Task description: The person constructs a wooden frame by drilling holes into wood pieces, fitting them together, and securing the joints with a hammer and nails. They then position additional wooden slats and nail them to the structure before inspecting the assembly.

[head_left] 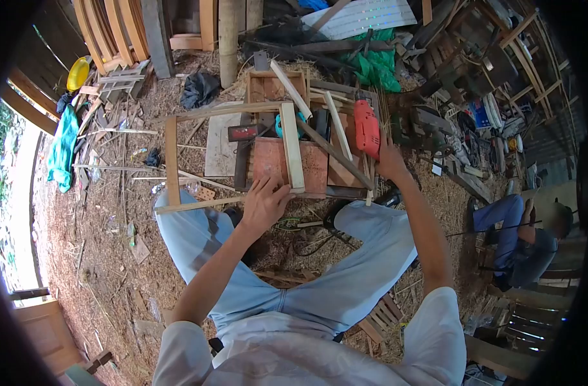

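A wooden frame (171,151) of thin strips lies across my left thigh and a low work surface. My left hand (264,201) rests at the frame's near right corner, its fingers closed around the end of the pale upright piece (292,145). Out to the right, my right hand (390,161) is wrapped round the rear part of a red power drill (367,128), which points away from me. Under the frame lies a reddish board (315,168). A turquoise object (281,125) is partly hidden behind the pale piece. Loose wood strips (337,125) lie between frame and drill.
Another person (528,241) sits at the far right. Wood scraps and shavings cover the ground. A black plastic bag (200,89) lies beyond the frame, near a round post (228,45). Green plastic (379,67) and stacked lumber stand at the back.
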### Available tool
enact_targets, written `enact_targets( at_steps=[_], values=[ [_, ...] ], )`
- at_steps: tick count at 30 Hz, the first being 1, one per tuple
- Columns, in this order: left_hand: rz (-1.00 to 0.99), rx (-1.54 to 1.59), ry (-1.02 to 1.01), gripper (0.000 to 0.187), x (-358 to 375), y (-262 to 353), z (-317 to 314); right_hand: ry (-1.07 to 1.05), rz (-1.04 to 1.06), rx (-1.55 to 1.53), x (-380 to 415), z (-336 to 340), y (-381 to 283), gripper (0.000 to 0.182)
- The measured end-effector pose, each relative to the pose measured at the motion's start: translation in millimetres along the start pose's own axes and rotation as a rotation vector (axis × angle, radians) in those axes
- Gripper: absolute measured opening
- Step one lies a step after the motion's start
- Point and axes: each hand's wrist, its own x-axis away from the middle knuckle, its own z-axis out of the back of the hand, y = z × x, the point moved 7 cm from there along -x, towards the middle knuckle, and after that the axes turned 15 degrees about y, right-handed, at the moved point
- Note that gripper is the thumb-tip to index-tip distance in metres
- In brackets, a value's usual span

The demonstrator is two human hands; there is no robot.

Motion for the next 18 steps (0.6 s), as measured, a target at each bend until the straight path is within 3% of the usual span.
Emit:
enact_targets(
  at_steps=[2,9,11,13,15,16,18],
  values=[
    [-0.032,0.073,0.086,0.02,-7,3,13,0.076,0.011,-0.104,-3,16,-9,0.089],
    [-0.151,-0.004,0.049,0.021,-3,-10,15,0.167,0.084,-0.128,-11,56,-29,0.074],
    [-0.179,-0.049,0.035,0.019,0,-9,15,0.37,0.112,-0.226,-18,77,-24,0.069],
    [-0.167,-0.043,0.03,0.019,0,-10,16,0.375,0.061,-0.207,-21,118,-27,0.06],
    [-0.156,-0.031,0.027,0.019,-1,-11,16,0.457,0.093,-0.435,-21,157,-21,0.062],
    [-0.127,0.013,0.03,0.018,-2,-12,17,0.455,0.095,-0.43,-16,188,-30,0.062],
    [-0.103,0.061,0.034,0.017,-3,-12,18,0.064,-0.321,-0.757,9,229,-48,0.054]
  ],
)
